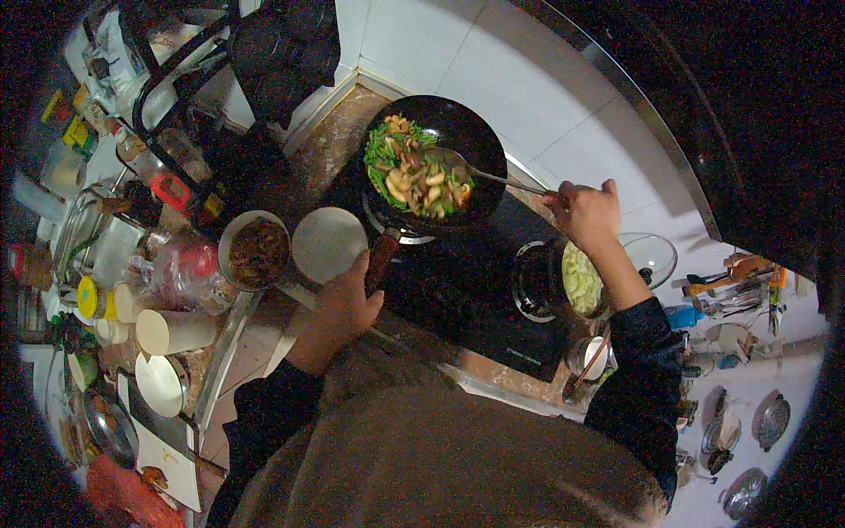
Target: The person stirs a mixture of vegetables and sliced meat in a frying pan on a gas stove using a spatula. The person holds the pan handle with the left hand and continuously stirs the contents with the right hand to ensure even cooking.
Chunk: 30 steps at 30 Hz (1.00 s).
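Note:
A black wok (485, 142) holds green vegetable pieces, sliced mushrooms and small pinkish-brown pieces (422, 175). My right hand (587, 214) grips the handle of a metal cooking spatula or ladle (502, 179), whose blurred head is among the food. At the wok's near side, my left hand (343, 310) is closed around the end of its wooden handle (383, 261); part of the grip is hidden. Beside that hand stands a pale, empty-looking bowl (328, 241), and left of it a bowl of dark brown food (259, 254).
The wok is on a black cooktop (455, 284) against a tiled wall. A bowl of chopped pale green vegetable (581, 280) and a glass lid (650, 261) are at right. Jars, a white cup (175, 332), a cutting board (162, 455) and a cleaver (155, 412) crowd the left.

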Each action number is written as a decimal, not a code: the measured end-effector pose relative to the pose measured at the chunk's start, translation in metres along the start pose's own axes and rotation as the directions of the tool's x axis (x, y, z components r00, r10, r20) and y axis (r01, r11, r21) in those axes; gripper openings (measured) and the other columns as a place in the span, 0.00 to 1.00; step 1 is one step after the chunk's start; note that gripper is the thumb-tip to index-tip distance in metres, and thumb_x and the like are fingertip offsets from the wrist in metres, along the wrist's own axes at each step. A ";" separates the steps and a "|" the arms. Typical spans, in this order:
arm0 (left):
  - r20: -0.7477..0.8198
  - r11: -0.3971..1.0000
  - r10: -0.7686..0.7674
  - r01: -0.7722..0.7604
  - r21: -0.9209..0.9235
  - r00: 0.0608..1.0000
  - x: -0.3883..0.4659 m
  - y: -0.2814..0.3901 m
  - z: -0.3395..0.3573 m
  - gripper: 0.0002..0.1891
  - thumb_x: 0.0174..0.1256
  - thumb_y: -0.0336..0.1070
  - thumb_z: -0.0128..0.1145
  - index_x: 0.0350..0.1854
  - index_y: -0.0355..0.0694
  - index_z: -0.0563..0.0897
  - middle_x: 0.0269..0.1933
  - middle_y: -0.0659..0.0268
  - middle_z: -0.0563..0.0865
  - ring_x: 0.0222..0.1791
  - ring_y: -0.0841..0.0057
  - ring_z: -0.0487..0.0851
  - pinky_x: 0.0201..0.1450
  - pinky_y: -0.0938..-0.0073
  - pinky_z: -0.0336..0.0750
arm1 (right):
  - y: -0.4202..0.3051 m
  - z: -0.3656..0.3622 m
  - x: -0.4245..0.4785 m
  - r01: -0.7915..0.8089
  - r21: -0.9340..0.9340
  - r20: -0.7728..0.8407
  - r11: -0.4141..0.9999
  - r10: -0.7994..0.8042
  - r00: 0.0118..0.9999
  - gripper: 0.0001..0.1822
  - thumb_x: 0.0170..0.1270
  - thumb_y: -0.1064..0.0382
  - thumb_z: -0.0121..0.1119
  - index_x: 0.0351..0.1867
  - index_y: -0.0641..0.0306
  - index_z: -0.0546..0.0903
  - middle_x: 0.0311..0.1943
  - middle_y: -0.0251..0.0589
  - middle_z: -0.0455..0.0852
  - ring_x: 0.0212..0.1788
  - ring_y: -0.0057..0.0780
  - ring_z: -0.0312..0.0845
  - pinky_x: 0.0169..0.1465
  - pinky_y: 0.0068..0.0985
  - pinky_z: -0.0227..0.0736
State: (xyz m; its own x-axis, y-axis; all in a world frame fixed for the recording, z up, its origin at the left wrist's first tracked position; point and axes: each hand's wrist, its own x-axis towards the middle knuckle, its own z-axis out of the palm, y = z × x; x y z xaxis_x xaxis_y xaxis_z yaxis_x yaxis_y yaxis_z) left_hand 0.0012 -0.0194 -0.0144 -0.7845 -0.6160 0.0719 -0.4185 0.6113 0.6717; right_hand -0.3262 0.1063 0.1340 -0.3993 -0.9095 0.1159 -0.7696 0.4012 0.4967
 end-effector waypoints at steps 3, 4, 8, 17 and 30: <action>0.036 1.000 -0.019 0.020 -0.022 0.999 0.003 0.009 -0.010 0.36 0.53 0.39 0.59 0.63 0.29 0.62 0.37 0.39 0.81 0.38 0.45 0.81 0.44 0.53 0.74 | 0.011 0.003 0.007 -0.076 0.000 -0.053 0.997 0.076 0.996 0.21 0.60 0.41 0.51 0.26 0.55 0.80 0.18 0.40 0.81 0.21 0.39 0.76 0.42 0.37 0.60; 0.071 0.998 -0.049 0.052 -0.040 0.996 0.005 0.013 -0.014 0.36 0.53 0.39 0.59 0.63 0.29 0.62 0.37 0.39 0.81 0.39 0.45 0.81 0.45 0.53 0.74 | 0.014 0.009 0.017 -0.110 -0.004 -0.062 0.994 0.109 0.992 0.21 0.60 0.41 0.51 0.26 0.54 0.80 0.18 0.40 0.82 0.22 0.38 0.77 0.43 0.37 0.60; 0.093 0.998 -0.058 0.060 -0.019 0.994 0.007 0.011 -0.014 0.35 0.53 0.39 0.60 0.63 0.29 0.62 0.40 0.39 0.81 0.42 0.47 0.80 0.48 0.54 0.73 | 0.004 0.013 0.070 -0.190 -0.074 0.108 0.979 0.197 0.974 0.22 0.61 0.40 0.49 0.28 0.54 0.81 0.22 0.41 0.83 0.27 0.37 0.80 0.47 0.38 0.59; 0.110 0.993 -0.047 0.058 -0.103 0.993 0.001 0.001 -0.015 0.36 0.56 0.41 0.59 0.65 0.31 0.59 0.49 0.40 0.78 0.49 0.48 0.77 0.53 0.57 0.72 | -0.015 -0.004 0.145 0.415 0.051 -0.088 0.908 -0.410 0.908 0.20 0.61 0.39 0.49 0.33 0.50 0.81 0.25 0.35 0.83 0.32 0.34 0.79 0.48 0.35 0.59; 0.137 0.980 -0.094 0.116 -0.160 0.986 0.004 0.013 -0.022 0.36 0.58 0.42 0.58 0.64 0.29 0.59 0.55 0.37 0.73 0.56 0.45 0.72 0.58 0.56 0.67 | 0.034 -0.010 0.010 0.362 0.120 -0.341 0.924 -0.304 0.890 0.11 0.56 0.59 0.59 0.41 0.49 0.80 0.27 0.29 0.77 0.30 0.29 0.73 0.39 0.29 0.57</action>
State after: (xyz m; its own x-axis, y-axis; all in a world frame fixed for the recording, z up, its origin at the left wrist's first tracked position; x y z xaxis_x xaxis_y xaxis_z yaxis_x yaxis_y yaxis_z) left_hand 0.0024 -0.0244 0.0109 -0.7969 -0.5969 -0.0934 -0.4278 0.4483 0.7848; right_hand -0.3509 0.1100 0.1606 0.0488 -0.9683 0.2449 -0.9157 0.0546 0.3982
